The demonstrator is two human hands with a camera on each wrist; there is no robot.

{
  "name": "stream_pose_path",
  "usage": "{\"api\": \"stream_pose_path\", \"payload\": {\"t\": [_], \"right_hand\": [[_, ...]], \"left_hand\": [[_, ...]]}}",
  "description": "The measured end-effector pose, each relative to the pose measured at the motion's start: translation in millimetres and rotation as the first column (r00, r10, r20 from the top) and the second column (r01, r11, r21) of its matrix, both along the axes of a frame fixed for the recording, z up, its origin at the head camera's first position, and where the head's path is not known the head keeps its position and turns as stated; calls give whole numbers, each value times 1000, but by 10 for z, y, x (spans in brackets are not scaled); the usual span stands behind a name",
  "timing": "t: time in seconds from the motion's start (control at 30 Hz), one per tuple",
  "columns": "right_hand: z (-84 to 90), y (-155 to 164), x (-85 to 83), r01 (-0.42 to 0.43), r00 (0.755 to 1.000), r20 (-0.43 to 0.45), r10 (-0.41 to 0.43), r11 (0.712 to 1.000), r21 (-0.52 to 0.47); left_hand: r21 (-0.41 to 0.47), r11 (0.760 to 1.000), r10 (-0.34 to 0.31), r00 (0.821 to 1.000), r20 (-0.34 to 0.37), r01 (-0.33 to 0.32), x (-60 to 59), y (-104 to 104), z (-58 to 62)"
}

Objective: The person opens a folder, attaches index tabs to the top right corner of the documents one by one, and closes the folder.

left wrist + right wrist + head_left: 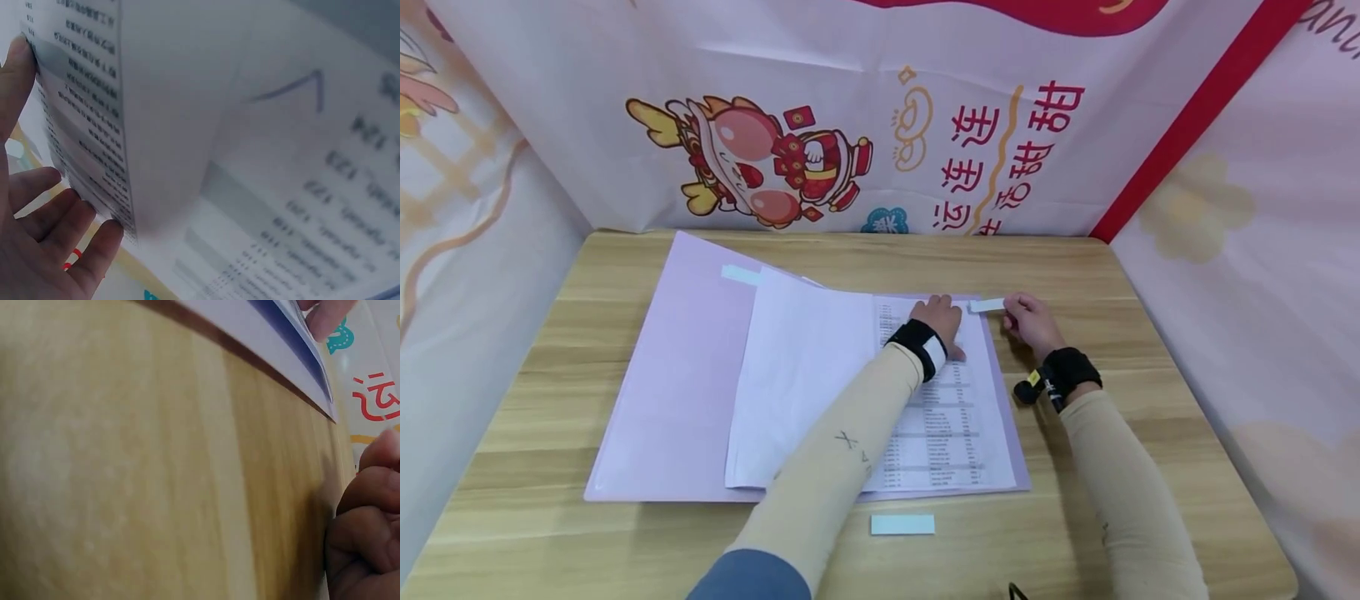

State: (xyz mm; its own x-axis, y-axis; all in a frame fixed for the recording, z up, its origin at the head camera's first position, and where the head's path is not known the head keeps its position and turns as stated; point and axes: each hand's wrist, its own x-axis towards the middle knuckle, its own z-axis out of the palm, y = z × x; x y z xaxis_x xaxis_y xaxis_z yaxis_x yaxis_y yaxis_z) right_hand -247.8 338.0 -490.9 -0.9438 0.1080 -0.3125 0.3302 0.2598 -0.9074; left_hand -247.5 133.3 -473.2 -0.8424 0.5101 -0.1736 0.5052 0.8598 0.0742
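Note:
An open lilac folder (673, 375) lies on the table with printed sheets (996, 454) on its right side and a blank white page (805, 375) turned toward the left. My left hand (936, 321) rests on the upper part of the printed sheets, fingers pointing away; in the left wrist view its fingers (94, 256) lie along the edge of a printed page that lifts and bends. Beside the folder's top right corner, my right hand (1033, 325) pinches the end of a pale blue strip (987, 306), whose other end overlaps the sheets' corner. The right wrist view shows its curled fingers (369, 519).
A second pale blue strip (902, 524) lies on the wooden table (1075, 517) in front of the folder. Another pale strip (741, 274) is at the top of the folder's left cover. A printed cloth (820, 67) hangs behind the table, with more cloth at both sides.

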Motion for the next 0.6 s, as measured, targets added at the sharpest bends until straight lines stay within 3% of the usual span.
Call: {"api": "stream_pose_path", "payload": {"t": [0.1,0.23,0.47,0.6], "right_hand": [[-51,5,-31,-16,1000,-26,17,999,44],[-79,-12,-33,-29,997,-68,36,995,96],[-106,-21,-50,-40,995,-87,52,990,133],[-111,-17,-52,-39,995,-87,51,990,133]], "left_hand": [[-42,999,5,1000,8,-5,-14,33,27],[-19,1000,1,1000,-5,-1,11,27,26],[38,998,-53,998,34,51,126,-39,205],[23,997,-72,997,41,71,137,-34,226]]}}
